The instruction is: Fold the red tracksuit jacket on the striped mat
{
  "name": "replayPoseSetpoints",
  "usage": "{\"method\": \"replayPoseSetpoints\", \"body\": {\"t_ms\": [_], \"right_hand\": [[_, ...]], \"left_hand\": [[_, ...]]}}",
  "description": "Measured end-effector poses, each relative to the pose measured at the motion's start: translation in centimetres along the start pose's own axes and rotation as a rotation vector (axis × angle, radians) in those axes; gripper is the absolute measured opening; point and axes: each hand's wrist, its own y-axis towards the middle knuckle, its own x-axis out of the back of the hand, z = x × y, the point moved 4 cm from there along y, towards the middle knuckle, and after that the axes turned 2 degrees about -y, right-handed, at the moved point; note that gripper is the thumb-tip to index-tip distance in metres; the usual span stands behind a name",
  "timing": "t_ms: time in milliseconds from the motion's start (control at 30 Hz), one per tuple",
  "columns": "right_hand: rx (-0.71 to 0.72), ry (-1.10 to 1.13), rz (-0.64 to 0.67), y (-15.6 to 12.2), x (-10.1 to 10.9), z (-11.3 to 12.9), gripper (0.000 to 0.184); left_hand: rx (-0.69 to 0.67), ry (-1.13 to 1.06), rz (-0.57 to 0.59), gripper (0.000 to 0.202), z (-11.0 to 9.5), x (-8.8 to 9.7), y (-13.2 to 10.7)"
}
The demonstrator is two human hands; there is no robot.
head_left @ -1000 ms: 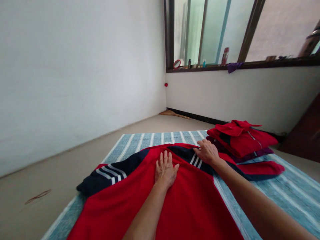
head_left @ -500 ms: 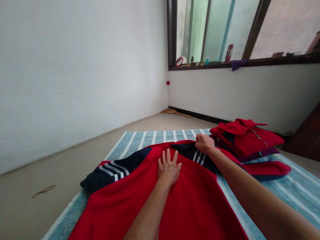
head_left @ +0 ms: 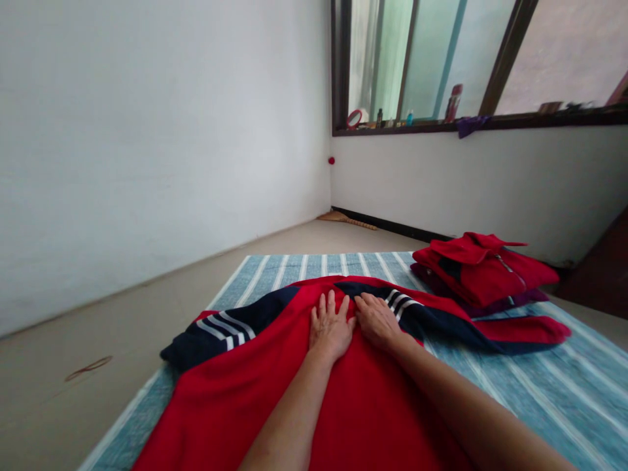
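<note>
A red jacket (head_left: 245, 405) with navy shoulders and white stripes lies spread out in front of me. My left hand (head_left: 331, 328) rests flat on its upper middle, fingers spread. Right beside it, my right hand (head_left: 379, 318) lies on the red cloth near the navy shoulder panel, fingers stretched out and holding nothing. The right sleeve (head_left: 495, 332) reaches out to the right, and the left sleeve (head_left: 216, 337) bends down at the left edge. Part of the jacket is hidden under my forearms.
The jacket lies on a blue and white striped sheet (head_left: 554, 386). Folded red and purple clothes (head_left: 485, 268) are stacked at the right. A broom (head_left: 347, 218) lies on the floor in the corner. Bottles and a small mirror (head_left: 354, 118) stand on the windowsill.
My right hand has let go of the striped shoulder and moved left and down onto the jacket beside my left hand. My left hand has stayed in place.
</note>
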Motion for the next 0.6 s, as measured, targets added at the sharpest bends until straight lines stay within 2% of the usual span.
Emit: {"method": "replayPoseSetpoints", "body": {"t_ms": [67, 167, 233, 333, 467, 533, 600], "right_hand": [[-0.054, 0.016, 0.015, -0.2, -1.0, -0.5, 0.038], [-0.062, 0.032, 0.027, -0.1, -1.7, -0.9, 0.046], [-0.060, 0.040, 0.032, -0.1, -1.7, -0.9, 0.047], [-0.077, 0.055, 0.048, -0.1, -1.6, -0.8, 0.048], [-0.076, 0.063, 0.059, -0.2, -1.6, -0.7, 0.049], [-0.073, 0.061, 0.056, -0.2, -1.6, -0.7, 0.049], [-0.071, 0.058, 0.052, -0.2, -1.7, -0.8, 0.048]], "left_hand": [[-0.009, -0.009, -0.021, 0.053, 0.1, 0.1, 0.2], [-0.014, -0.008, -0.057, 0.050, 0.2, 0.8, 0.1], [-0.012, 0.015, -0.095, 0.041, 0.4, 2.1, -0.2], [-0.007, 0.071, -0.163, 0.029, 1.5, 5.2, -1.1], [0.061, 0.175, -0.275, 0.027, 5.4, 9.7, -1.7], [0.119, 0.260, -0.240, 0.032, 7.9, 10.7, -1.3], [0.166, 0.292, -0.151, 0.038, 10.2, 11.0, -0.6]]}}
